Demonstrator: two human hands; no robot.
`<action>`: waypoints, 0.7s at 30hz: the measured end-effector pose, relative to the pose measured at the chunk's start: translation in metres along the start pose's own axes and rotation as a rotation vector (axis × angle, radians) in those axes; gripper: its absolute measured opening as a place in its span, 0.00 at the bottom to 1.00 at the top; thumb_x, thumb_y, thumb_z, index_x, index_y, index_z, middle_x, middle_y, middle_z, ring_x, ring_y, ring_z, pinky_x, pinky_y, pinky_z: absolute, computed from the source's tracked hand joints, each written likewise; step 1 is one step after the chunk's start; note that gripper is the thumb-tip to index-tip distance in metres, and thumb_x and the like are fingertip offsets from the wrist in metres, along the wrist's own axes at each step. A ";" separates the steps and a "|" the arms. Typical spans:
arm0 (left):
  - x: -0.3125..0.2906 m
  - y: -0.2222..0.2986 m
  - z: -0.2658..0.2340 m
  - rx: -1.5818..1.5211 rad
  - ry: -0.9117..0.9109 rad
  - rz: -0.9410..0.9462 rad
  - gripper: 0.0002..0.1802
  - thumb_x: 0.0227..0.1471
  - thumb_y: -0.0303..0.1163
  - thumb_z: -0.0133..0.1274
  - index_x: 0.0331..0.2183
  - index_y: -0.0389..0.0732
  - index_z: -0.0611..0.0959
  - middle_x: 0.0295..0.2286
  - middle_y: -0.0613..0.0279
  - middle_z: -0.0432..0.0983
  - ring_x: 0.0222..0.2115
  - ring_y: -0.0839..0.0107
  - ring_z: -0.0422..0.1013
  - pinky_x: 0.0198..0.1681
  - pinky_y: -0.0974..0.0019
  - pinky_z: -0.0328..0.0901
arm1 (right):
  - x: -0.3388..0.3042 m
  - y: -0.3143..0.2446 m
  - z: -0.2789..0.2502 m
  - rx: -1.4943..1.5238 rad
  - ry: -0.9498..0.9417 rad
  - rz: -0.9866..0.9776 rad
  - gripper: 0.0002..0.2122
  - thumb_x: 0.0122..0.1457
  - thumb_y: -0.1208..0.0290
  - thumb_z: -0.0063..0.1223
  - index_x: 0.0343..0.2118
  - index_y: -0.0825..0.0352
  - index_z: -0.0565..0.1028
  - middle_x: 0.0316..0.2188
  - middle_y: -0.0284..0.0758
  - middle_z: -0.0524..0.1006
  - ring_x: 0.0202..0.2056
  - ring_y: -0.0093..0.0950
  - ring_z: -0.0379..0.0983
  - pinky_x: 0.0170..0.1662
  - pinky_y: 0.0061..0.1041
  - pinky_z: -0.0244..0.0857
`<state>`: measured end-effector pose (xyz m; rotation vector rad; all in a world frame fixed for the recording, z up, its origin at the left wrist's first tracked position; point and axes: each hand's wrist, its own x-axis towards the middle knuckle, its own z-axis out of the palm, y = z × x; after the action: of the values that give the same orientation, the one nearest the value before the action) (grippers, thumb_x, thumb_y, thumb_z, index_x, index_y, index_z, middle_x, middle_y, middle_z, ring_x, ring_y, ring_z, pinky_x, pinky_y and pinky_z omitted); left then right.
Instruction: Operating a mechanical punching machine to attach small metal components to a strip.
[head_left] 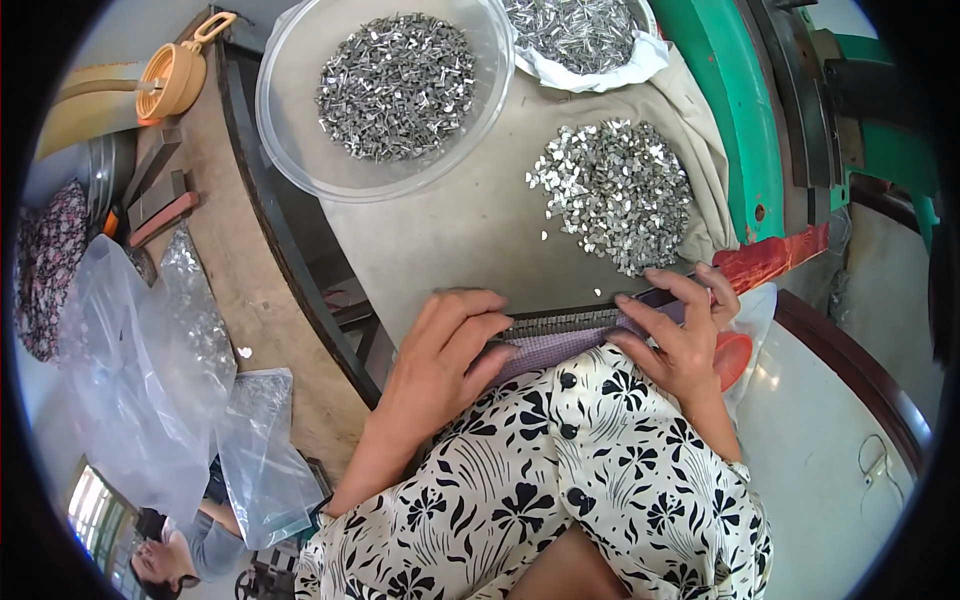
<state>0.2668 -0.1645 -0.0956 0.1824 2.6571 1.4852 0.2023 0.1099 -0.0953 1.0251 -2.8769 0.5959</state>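
Observation:
At the near table edge, in front of my lap, lies a long dark strip [560, 322] packed with a row of small metal pieces. My left hand [440, 350] closes over its left end, fingers bent and thumb on the near side. My right hand [680, 325] grips the right end between thumb and forefinger, the other fingers raised. A purple checked cloth [545, 355] lies under the strip on the near side. Just beyond the right fingers spreads a loose pile of small silvery metal pieces [625, 195]. The undersides of both hands are hidden.
A clear round tub [290, 150] of metal pieces stands at the back, beside a white-lined bowl [580, 40] of pins. Green machinery [735, 120] borders the right. On the left are a wooden bench [265, 300], plastic bags [140, 370] and an orange lid [172, 80]. Another person [175, 560] is at lower left.

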 end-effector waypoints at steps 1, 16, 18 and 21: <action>0.000 0.001 0.000 0.005 0.003 -0.003 0.17 0.40 0.23 0.65 0.37 0.36 0.80 0.42 0.57 0.74 0.42 0.56 0.71 0.43 0.59 0.68 | 0.001 0.001 0.001 0.011 0.001 -0.010 0.17 0.41 0.56 0.69 0.36 0.54 0.84 0.44 0.31 0.77 0.53 0.39 0.59 0.58 0.37 0.49; -0.008 -0.005 0.008 0.026 0.091 0.008 0.17 0.40 0.23 0.65 0.37 0.35 0.81 0.44 0.55 0.74 0.41 0.55 0.73 0.42 0.60 0.70 | 0.003 0.002 0.006 0.049 0.050 -0.043 0.15 0.40 0.59 0.70 0.34 0.53 0.84 0.44 0.31 0.77 0.51 0.36 0.63 0.58 0.38 0.50; -0.008 -0.006 0.009 0.023 0.083 0.005 0.17 0.41 0.24 0.65 0.36 0.35 0.81 0.44 0.55 0.74 0.41 0.55 0.73 0.42 0.60 0.70 | 0.002 0.003 0.007 0.052 0.057 -0.044 0.15 0.39 0.60 0.70 0.34 0.53 0.85 0.44 0.31 0.77 0.51 0.36 0.63 0.58 0.38 0.50; -0.009 -0.008 0.010 0.055 0.081 0.022 0.16 0.41 0.23 0.65 0.36 0.35 0.81 0.44 0.55 0.74 0.41 0.55 0.72 0.41 0.59 0.70 | -0.001 0.005 0.009 0.050 0.061 -0.055 0.14 0.39 0.60 0.71 0.33 0.51 0.85 0.43 0.29 0.78 0.53 0.36 0.61 0.59 0.36 0.48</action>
<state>0.2766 -0.1612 -0.1077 0.1593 2.7697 1.4573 0.2011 0.1106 -0.1049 1.0690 -2.7854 0.6865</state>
